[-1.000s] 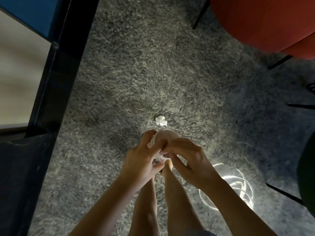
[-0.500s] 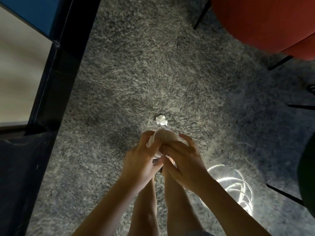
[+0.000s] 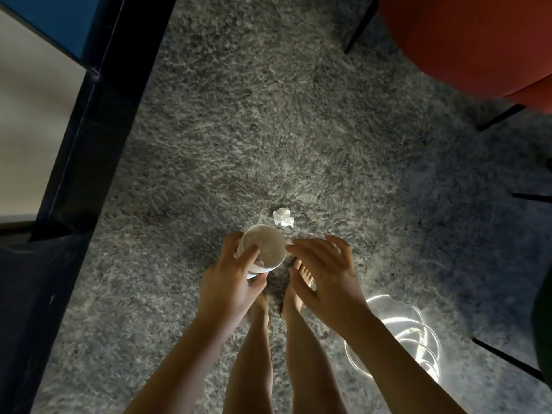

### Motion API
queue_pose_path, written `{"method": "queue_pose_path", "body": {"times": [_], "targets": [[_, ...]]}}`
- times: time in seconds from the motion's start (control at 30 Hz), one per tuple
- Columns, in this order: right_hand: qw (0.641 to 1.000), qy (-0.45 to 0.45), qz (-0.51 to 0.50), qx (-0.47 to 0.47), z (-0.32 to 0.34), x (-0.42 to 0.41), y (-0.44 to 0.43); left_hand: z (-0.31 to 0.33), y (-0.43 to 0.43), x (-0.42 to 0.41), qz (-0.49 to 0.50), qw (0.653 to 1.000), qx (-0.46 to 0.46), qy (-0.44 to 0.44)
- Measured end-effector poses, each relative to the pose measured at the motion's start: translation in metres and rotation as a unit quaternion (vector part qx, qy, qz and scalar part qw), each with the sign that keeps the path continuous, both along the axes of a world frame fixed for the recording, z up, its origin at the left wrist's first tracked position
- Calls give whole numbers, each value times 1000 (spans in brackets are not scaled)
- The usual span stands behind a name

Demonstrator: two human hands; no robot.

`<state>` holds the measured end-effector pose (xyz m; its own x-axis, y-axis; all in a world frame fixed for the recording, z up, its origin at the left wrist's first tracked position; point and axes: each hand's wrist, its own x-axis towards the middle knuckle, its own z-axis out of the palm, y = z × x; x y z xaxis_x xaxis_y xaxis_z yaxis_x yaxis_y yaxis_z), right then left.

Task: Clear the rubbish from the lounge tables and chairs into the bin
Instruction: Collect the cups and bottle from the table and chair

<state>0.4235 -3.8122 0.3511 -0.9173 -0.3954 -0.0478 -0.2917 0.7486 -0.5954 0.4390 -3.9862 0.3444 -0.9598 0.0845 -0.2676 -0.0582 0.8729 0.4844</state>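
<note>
at the bottom centre, two bare legs and feet (image 3: 301, 276) stand on the grey shaggy carpet (image 3: 268, 130), with both forearms reaching up over them. in the lower right a clear round container (image 3: 424, 324) sits on the carpet, partly behind the right forearm. its rim is lost in bright glare rings, so i cannot tell what it holds.

just above the feet, the left hand (image 3: 230, 283) grasps a white round cup (image 3: 264, 248), fingers and thumb wrapped round its side. a pale round end faces me; i cannot tell whether that is the mouth or the base. the right hand (image 3: 328, 276) is released, fingers spread, its fingertips (image 3: 294, 249) just beside the cup's right edge. whether they touch is unclear.

just above the cup a small crumpled white paper ball (image 3: 283, 217) lies on the carpet, apart from both hands.

from there, open carpet runs up the middle of the frame. a broad black frame (image 3: 89, 130) hems it in along the left, with a blurred pale surface beyond and a blue panel (image 3: 59, 22) in the upper left corner. in the upper right a red upholstered chair (image 3: 466, 37) on thin black legs overhangs the carpet, cut off by the edge. a dark green shape (image 3: 542, 318) at the lower right edge is too cropped to name.
</note>
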Motion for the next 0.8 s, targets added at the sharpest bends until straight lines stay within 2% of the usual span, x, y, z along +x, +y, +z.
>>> {"method": "queue_pose_path", "body": {"times": [0.13,0.27,0.43,0.53,0.6,0.67,0.73,0.8], "targets": [[999,0,-10,33,-77,-16,-2,-66,-7,-9,14,1000,-4,7],[998,-13,-13,63,-201,-31,-7,-166,-14,-18,17,999,-24,18],[984,-108,14,141,-367,-32,-18,-298,-28,-14,23,999,-33,11],[969,-161,23,186,-435,-24,-25,-347,-38,-9,25,999,-40,-4],[968,-183,-9,170,-459,-19,-26,-362,-44,-4,19,999,-43,-10],[966,-224,-68,113,-461,-22,-27,-362,-49,-2,9,999,-51,-10],[963,-239,-89,83,-437,-29,-28,-345,-50,-4,-4,999,-52,-15],[970,-217,-106,39,-384,-34,-27,-311,-45,-8,-11,999,-39,-23]]}}
